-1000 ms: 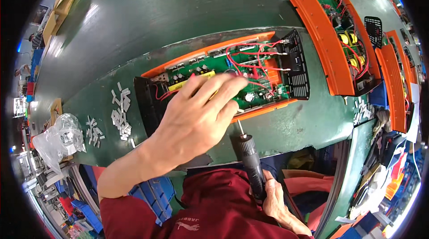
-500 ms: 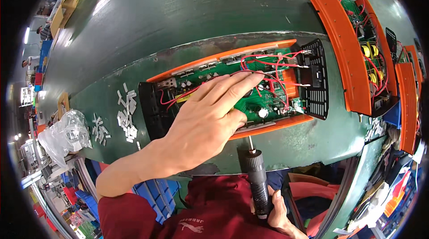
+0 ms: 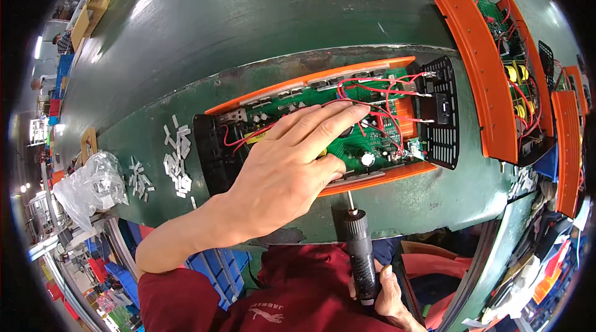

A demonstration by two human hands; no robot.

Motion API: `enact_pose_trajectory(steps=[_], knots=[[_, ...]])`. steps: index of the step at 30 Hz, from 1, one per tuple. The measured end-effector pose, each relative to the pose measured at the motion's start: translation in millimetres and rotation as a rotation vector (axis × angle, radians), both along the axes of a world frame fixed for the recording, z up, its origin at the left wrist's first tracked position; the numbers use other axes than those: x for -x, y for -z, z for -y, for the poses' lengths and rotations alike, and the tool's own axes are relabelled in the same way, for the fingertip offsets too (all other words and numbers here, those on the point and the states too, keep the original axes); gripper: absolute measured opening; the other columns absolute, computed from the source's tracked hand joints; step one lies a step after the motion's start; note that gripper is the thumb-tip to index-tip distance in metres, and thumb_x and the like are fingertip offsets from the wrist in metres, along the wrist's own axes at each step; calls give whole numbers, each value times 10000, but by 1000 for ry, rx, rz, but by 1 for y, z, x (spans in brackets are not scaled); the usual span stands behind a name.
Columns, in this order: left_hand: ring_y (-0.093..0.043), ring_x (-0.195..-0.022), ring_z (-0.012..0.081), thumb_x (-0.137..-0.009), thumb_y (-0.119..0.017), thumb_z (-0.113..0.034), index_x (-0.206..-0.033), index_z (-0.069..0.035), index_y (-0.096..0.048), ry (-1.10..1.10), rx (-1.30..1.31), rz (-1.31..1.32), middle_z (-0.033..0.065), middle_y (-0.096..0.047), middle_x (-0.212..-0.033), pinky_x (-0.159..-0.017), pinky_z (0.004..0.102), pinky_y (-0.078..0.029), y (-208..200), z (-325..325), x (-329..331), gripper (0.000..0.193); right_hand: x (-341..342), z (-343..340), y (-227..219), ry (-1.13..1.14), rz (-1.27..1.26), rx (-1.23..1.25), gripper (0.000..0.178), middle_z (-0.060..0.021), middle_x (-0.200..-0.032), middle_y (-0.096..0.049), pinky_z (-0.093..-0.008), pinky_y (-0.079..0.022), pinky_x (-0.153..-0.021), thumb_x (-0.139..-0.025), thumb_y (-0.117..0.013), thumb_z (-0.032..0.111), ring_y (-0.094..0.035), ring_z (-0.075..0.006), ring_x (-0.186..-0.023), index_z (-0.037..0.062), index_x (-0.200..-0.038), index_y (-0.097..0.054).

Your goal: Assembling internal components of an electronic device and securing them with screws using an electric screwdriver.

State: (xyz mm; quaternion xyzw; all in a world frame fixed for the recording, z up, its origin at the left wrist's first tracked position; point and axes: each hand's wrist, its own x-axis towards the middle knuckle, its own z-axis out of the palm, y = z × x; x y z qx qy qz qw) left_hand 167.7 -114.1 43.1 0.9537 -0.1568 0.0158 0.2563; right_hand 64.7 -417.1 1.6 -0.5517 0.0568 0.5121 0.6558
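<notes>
An orange housing lies lengthwise at the bench's near side, its top uncovered over a green circuit board. Red wires loop across the board toward a black vented end plate at the right. My left hand rests across the housing, fingers stretched over the board and thumb by the near wall, hiding the middle part. Below the bench edge, my right hand is wrapped around a black electric screwdriver. The bit points up at the housing's near wall; its tip's exact contact cannot be made out.
Small grey metal pieces lie in loose piles to the left, beside a clear plastic bag. More orange housings with boards and wires stand at the right. A blue crate sits below the bench's near edge.
</notes>
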Motion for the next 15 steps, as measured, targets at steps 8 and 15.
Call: enact_pose_trajectory(steps=[8, 15], knots=[[-496, -1383, 304, -782, -776, -155, -819, -45, -743, -7, -14, -8, 86, -515, -1522, -1098, 450, -424, 0, 2, 1, 121, -3, 4, 5, -51, 33, 29, 822, -120, -735, -646, -307, -463, -580, -1046, -228, 676, -592, -183, -618, -60, -1266, -520], [-516, -1365, 290, -767, -782, -143, -797, -35, -736, -22, 3, 3, 76, -529, -1512, -1055, 445, -451, 2, 4, -2, 121, -2, 4, 27, 14, -392, -240, 970, -104, -648, -598, -341, -447, -602, -990, -188, 773, -542, -205, -556, -62, -1359, -515]])
